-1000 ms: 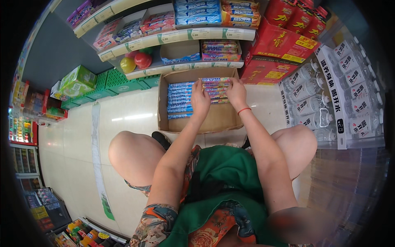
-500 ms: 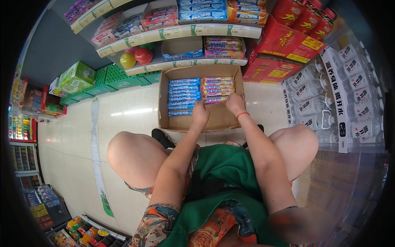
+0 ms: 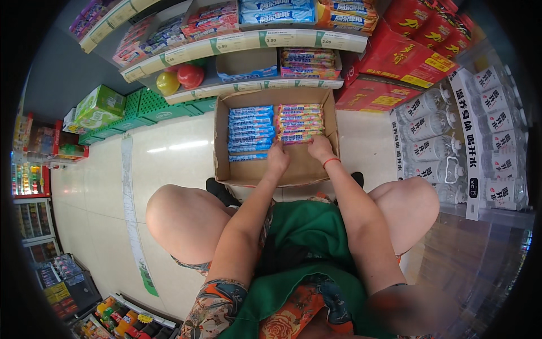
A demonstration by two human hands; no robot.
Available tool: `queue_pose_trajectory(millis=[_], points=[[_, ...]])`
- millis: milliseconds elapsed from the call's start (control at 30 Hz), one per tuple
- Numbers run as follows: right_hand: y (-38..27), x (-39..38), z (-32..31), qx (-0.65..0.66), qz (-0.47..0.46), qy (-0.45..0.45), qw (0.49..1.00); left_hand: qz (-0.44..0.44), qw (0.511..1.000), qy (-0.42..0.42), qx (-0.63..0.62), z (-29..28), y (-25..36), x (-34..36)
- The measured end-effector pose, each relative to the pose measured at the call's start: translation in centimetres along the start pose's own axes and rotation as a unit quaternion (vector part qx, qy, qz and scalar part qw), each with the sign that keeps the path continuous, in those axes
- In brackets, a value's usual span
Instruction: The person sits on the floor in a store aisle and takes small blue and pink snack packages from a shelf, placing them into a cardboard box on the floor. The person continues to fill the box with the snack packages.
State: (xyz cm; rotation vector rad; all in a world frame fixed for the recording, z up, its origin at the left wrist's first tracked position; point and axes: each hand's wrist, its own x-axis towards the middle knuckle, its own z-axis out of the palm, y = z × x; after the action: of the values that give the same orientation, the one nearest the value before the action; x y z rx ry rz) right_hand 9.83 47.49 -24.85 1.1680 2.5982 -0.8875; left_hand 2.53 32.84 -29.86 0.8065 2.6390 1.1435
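An open cardboard box [image 3: 302, 172] stands on the floor before my knees. In its left half lies a column of blue-wrapped candy rolls [image 3: 251, 128]. Beside it is a column of pink and yellow candy rolls [image 3: 300, 116]. My left hand [image 3: 278, 158] is closed at the left end of the nearest pink candy roll [image 3: 294, 139]. At that roll's right end, my right hand [image 3: 321, 149], with a red band at the wrist, has its fingers closed too. My fingers partly hide both ends of the roll.
Beyond the box are shelves with an open blue display carton [image 3: 247, 72], a carton of candy rolls [image 3: 307, 66] and plastic balls [image 3: 191, 75]. Red cartons [image 3: 375, 93] and large water bottles [image 3: 423, 127] stand at the right. Green crates [image 3: 147, 107] line the left.
Both hands have come slightly down toward me, the right one also a little to the left. They stay at the near end of the pink column. The whole view has shifted slightly.
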Motion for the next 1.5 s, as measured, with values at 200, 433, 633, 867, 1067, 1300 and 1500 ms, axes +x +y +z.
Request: queue_pose_trajectory(millis=[200, 433, 633, 867, 1067, 1300, 1500], points=[[-1.5, -0.8, -1.5, -0.001, 0.003, -0.011, 1.0, -0.091, 0.988, -0.128, 0.001, -1.9, 1.5, 0.7], [-3.4, -1.9, -4.1, 0.03, -0.049, 0.084, 0.995, 0.004, 0.999, -0.03, -0.025, -3.2, 3.8, 1.0], [-6.6, -1.4, -8.6, 0.094, -0.09, 0.176, 0.976, 0.127, 0.988, 0.066, -0.061, -5.7, 7.5, 4.6], [-7.3, 0.5, -13.9, 0.135, -0.183, 0.278, 0.933, 0.167, 0.982, 0.071, -0.056, -9.5, 13.5, 9.1], [-7.1, 2.8, -15.7, 0.106, -0.18, 0.29, 0.934, 0.149, 0.985, 0.07, -0.042, -9.8, 14.8, 12.5], [-8.4, 4.4, -16.8, 0.009, -0.143, 0.243, 0.959, 0.121, 0.989, 0.042, 0.069, -10.0, 16.4, 15.1], [-9.3, 6.5, -17.1, -0.134, -0.076, 0.171, 0.973, 0.023, 0.957, -0.11, 0.268, -9.9, 17.9, 17.3]])
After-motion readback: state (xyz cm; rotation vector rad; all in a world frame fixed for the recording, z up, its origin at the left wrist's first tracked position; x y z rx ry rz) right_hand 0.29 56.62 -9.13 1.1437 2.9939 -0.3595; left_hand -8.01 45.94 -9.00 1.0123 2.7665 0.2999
